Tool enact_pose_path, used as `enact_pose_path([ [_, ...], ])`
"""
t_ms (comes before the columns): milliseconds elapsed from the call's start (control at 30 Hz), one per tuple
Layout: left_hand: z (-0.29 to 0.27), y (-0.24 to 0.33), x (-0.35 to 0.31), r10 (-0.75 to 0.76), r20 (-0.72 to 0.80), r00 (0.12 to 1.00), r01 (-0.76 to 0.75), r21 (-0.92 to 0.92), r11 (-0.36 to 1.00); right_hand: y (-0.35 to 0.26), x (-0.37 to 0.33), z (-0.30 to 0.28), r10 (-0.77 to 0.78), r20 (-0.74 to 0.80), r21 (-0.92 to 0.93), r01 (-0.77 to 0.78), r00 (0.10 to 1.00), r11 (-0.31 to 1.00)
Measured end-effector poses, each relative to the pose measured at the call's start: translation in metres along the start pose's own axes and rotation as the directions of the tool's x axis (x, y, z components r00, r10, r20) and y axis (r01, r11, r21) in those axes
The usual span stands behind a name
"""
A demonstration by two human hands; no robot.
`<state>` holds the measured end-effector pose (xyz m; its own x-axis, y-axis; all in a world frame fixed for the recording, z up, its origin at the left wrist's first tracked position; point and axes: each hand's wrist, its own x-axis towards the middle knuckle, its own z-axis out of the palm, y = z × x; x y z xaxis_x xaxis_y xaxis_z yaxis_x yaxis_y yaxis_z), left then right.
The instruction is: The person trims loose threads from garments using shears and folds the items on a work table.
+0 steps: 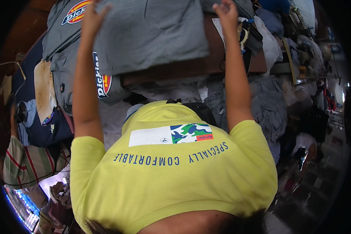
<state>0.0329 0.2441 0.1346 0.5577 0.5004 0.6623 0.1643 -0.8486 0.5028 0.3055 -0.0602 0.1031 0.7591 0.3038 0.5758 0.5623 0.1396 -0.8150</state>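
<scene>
A grey T-shirt (152, 37) is spread over the front of a brown table (214, 68), its lower edge hanging toward me. Above its left side is my left hand (93, 18), thumb held away from the fingers, which are partly cut off by the top edge of the picture. To the right of the shirt my right hand (226, 13) is raised with its fingers apart and slightly bent, nothing visible in it. Beneath and left of this shirt lie more grey shirts (64, 43) with a coloured printed badge (101, 80).
At the left, another person's striped sleeve (31, 162) is beside dark blue cloth (62, 130). Small tools and a roll of tape (243, 37) lie right of my right forearm. Crumpled grey garments (265, 103) and clear plastic bags (271, 46) are piled at the right.
</scene>
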Motion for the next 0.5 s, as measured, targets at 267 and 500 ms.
enact_pose_path([
  [267,0.081,0.018,-0.159,0.002,0.563,0.826,-0.039,0.054,0.998,0.057,-0.157,-0.024,0.268,0.515,-0.597,0.116,0.815,0.794],
  [500,0.109,0.001,-0.132,0.115,0.608,0.786,-0.247,0.137,0.959,0.056,-0.134,0.008,0.207,0.358,-0.748,0.147,0.910,0.647],
])
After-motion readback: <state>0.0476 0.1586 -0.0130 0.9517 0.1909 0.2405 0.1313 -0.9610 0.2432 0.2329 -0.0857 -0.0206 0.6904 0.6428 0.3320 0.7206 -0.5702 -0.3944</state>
